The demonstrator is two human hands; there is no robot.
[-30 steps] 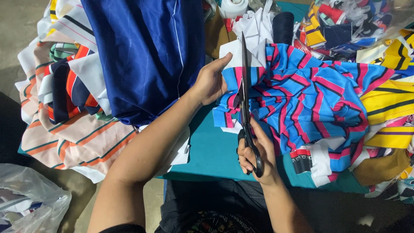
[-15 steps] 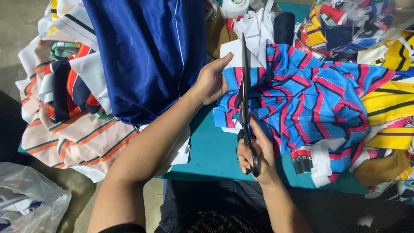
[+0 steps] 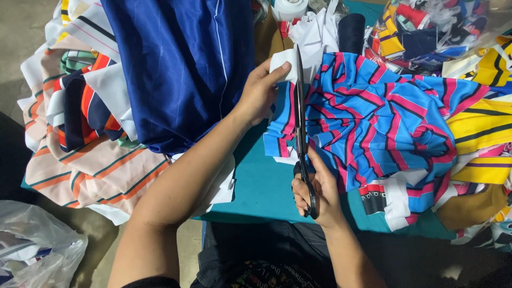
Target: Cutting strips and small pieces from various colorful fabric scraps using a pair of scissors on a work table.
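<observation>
Gripping black scissors (image 3: 302, 133), R hand (image 3: 314, 192) closed on handles, L hand (image 3: 261, 90) pinching striped blue fabric (image 3: 373, 117) edge, teal worktop (image 3: 261, 186) beneath.

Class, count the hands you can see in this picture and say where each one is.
2. The left hand pins the striped cloth at its upper left edge. The right hand holds the scissors by their handles, near the bottom. No others show.

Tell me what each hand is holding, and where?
Right hand grips scissors by their handles; left hand pinches the striped cloth at its white edge.
</observation>
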